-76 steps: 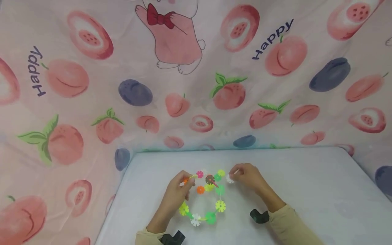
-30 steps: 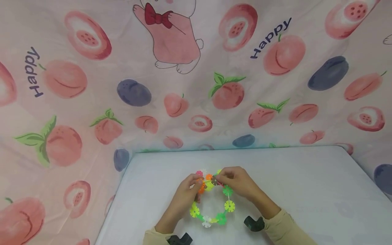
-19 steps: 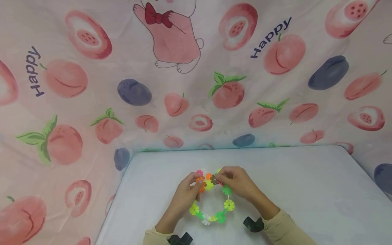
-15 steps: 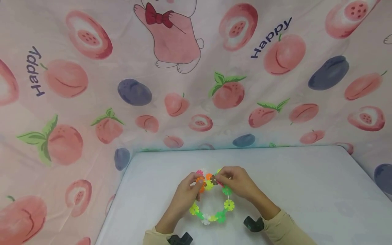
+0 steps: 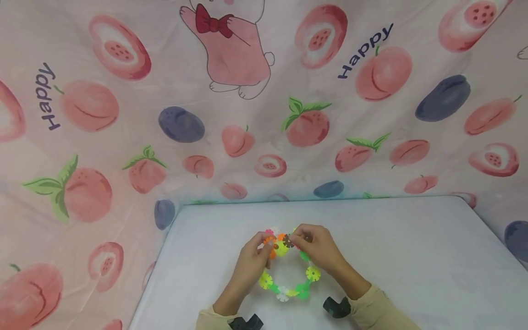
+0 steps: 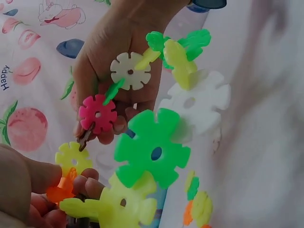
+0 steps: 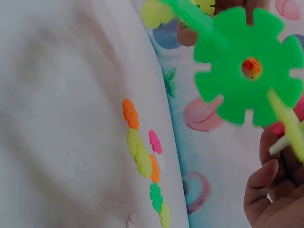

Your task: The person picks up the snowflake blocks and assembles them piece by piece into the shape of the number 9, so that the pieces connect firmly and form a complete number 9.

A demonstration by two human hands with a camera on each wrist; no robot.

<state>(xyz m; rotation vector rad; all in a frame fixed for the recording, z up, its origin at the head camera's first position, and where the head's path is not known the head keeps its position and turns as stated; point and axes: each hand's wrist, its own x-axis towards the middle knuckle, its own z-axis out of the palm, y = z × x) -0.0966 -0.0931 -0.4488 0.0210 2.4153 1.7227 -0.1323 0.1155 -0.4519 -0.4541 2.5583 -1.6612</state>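
A loop of joined plastic snowflake discs hangs between my hands, with yellow (image 5: 266, 281), white (image 5: 282, 294) and green (image 5: 303, 290) discs along its near side. My left hand (image 5: 250, 263) pinches one end of it, at an orange disc (image 6: 61, 187) joined to a yellow disc (image 6: 73, 159). At the other end, the fingertips of my right hand (image 5: 319, 245) grip the brown disc (image 5: 288, 240), which has a pink disc (image 6: 98, 114) beside it. The brown disc stands edge-on close to the yellow one in the left wrist view. My fingers hide part of both ends.
Loose discs lie on the white table (image 5: 412, 256) behind the loop, among them orange (image 7: 130, 114), yellow (image 7: 138, 152), pink (image 7: 155, 141) and green (image 7: 156, 197). A fruit-print cloth (image 5: 255, 110) rises along the table's back edge.
Earlier my right hand held a white disc off to the right; it has since moved left onto the brown disc. My left hand has shifted right, bringing both ends closer together.
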